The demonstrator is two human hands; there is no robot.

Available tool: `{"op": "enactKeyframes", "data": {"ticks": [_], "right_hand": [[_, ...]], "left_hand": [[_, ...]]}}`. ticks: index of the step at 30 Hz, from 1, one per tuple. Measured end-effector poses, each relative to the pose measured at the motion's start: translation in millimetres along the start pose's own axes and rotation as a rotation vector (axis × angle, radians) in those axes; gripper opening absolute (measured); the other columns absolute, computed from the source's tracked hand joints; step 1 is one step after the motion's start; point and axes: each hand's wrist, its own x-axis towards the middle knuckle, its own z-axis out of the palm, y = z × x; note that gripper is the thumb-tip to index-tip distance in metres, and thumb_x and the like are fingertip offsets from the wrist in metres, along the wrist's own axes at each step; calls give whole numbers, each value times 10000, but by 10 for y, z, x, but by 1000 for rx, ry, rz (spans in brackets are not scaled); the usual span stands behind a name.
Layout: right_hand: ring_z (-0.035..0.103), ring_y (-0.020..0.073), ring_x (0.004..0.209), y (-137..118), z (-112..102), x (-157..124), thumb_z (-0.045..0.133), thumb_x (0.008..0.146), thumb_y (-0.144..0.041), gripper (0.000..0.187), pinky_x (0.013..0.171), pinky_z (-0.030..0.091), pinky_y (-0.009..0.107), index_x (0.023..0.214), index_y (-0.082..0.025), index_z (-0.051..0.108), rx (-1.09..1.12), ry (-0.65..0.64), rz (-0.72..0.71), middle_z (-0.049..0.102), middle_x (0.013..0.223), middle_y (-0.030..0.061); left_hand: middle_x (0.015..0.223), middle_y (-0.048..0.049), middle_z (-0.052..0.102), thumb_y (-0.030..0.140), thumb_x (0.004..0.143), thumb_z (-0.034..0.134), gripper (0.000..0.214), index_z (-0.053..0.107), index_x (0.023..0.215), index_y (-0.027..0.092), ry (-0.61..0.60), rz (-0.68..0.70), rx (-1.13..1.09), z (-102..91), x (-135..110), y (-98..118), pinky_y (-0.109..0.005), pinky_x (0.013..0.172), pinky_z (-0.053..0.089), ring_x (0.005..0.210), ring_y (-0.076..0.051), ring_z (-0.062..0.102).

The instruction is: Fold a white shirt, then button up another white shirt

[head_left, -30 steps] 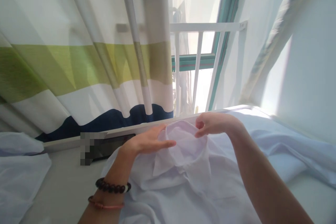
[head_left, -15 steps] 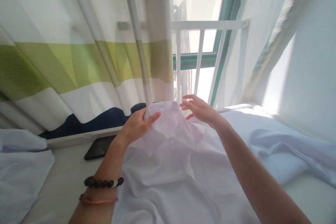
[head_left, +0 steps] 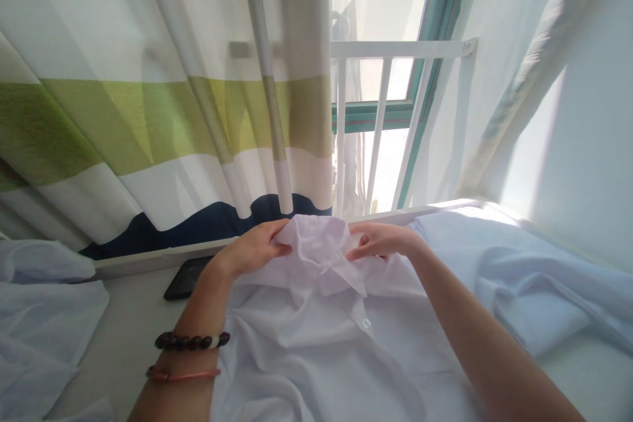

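A white button-up shirt point(head_left: 316, 336) lies spread out in front of me, its collar point(head_left: 324, 234) at the far end. My left hand point(head_left: 257, 247) pinches the left side of the collar between thumb and fingers. On the opposite side, my right hand point(head_left: 383, 241) is closed on the collar's right edge, its fingertips partly hidden by the cloth. A small button point(head_left: 366, 324) shows on the placket below the collar. Dark beads and a thin reddish bracelet circle my left wrist.
A dark tablet or phone point(head_left: 185, 279) lies left of the shirt, partly behind my left forearm. Folded white cloth point(head_left: 44, 330) is at far left, pale bluish cloth point(head_left: 539, 277) at right. Beyond are a striped curtain point(head_left: 163, 112), a white railing point(head_left: 400, 49) and a window.
My right hand has come from open beside the collar to closed on its right side. The collar has lowered towards me, with my left hand still holding it.
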Motion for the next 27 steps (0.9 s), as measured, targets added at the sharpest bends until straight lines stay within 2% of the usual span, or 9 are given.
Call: {"op": "enactKeyframes", "data": {"ticks": [3,7,10,13,16,20,23,25,27], "right_hand": [[590,123,659,-53,25,7,657,769,-391,369,485,399,179,1104,-235,654,50,37,-41,651,811,6],[568,121,697,-117,0,-34,597,815,-406,241,567,422,211,838,-174,659,51,110,-107,642,803,16],[593,137,791,-121,-62,-94,608,818,-409,231,683,457,244,838,-181,635,98,85,-185,655,860,19],[613,151,827,-117,-126,-153,619,820,-444,293,757,480,285,944,-179,628,175,-6,-243,666,897,30],[626,159,808,-166,-148,-200,557,843,-551,410,741,509,296,963,-163,616,212,-69,-230,659,882,46],[643,177,767,-298,-80,-213,386,862,-685,572,641,515,278,893,-162,615,96,53,-110,660,870,67],[641,185,764,-359,4,-171,570,822,-550,377,599,483,255,909,-188,622,-123,163,-90,679,896,55],[633,193,808,-362,38,-133,614,805,-351,184,626,470,256,905,-199,638,-231,234,-134,687,921,50],[618,206,859,-350,38,-109,555,805,-221,126,679,463,275,886,-194,648,-278,316,-159,687,934,59]], "left_hand": [[1040,-25,708,177,766,536,352,641,1101,151,-47,-36,26,-56,-54,-2,-290,841,473,995,-245,615],[1287,-51,604,141,725,507,613,479,1336,178,36,-43,24,-99,-120,20,-286,954,430,1160,-230,552],[1382,-91,517,280,796,500,630,373,1405,181,87,-49,39,-64,-107,96,-308,977,418,1233,-241,504],[1323,-124,559,463,786,556,654,421,1356,173,182,-28,155,15,-40,175,-353,978,413,1210,-274,521],[1214,-113,622,439,686,673,759,427,1353,175,245,-58,272,91,37,206,-368,939,432,1095,-279,588],[1011,-68,683,365,690,666,536,598,1192,191,223,-73,346,133,88,211,-316,808,470,910,-249,642],[939,-31,709,358,734,628,279,689,974,229,234,-16,365,114,80,219,-279,780,463,892,-232,648],[948,-24,725,361,744,627,278,697,987,244,269,-15,388,86,64,224,-274,789,458,909,-234,653],[950,-29,737,374,745,635,352,687,1071,253,319,-49,429,57,48,229,-283,788,457,914,-245,661]]}}
